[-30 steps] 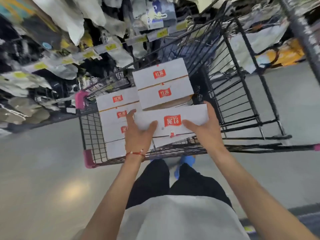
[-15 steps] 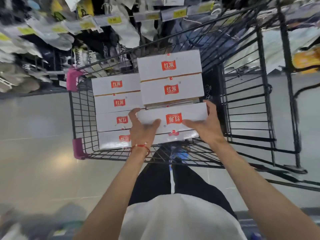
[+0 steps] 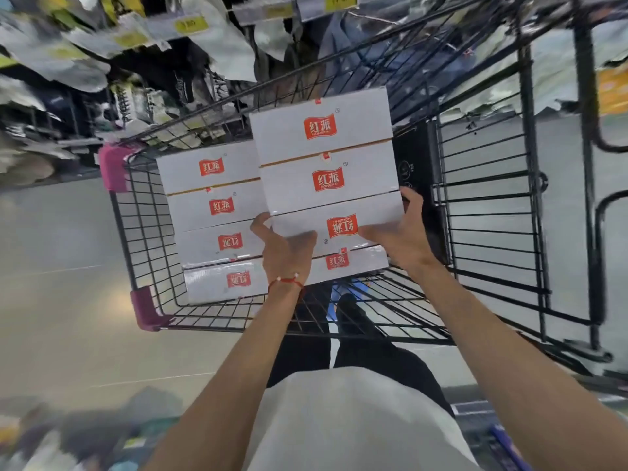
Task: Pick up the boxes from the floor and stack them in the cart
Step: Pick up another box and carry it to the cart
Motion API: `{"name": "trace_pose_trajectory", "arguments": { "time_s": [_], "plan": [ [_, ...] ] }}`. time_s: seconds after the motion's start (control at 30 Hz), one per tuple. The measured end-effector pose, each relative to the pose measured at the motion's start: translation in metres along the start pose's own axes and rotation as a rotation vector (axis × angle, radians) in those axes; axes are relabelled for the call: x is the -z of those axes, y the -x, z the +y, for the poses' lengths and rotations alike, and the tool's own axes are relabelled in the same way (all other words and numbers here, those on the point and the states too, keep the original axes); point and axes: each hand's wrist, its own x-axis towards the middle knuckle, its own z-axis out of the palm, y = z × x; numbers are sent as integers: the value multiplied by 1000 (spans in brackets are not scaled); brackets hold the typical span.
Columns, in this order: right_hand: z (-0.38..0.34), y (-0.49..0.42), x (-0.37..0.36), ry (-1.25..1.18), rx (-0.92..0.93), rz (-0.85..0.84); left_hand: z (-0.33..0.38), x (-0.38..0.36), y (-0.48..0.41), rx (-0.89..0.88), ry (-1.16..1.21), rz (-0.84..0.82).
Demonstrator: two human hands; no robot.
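The white box (image 3: 339, 212) with the red label is lying inside the cart (image 3: 136, 229), on top of another box (image 3: 360, 263) at the near end and pressing flush against the two raised boxes (image 3: 326, 144) beyond it. The left hand (image 3: 289, 253) is gripping its left end, thumb lying on the top face and fingers curling round the edge. The right hand (image 3: 401, 232) is gripping the right end the same way, fingers wrapping the far corner. A row of four boxes (image 3: 217, 205) is sitting lower, just beside it on the left. A red bracelet (image 3: 285, 282) is circling the left wrist.

Half a second ago a brown gap was showing between this box and the raised pair; now that gap is closing to a thin seam, both hands keeping their hold.
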Motion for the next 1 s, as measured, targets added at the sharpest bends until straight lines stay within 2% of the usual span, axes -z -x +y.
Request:
{"name": "trace_pose_trajectory", "arguments": {
  "time_s": [0.43,0.7,0.8,0.87,1.0],
  "plan": [
    [5,0,-2,57,71,24,6,2,4,-6,18,18],
    [8,27,8,145,141,58,4,20,24,-88,72,-111],
    [10,46,8,216,154,105,-7,30,38,-98,117,-58],
    [13,60,8,231,176,85,-18,35,52,-100,173,-32],
    [18,89,8,294,235,-80,-40,42,89,-129,282,-6]
  ]
}}
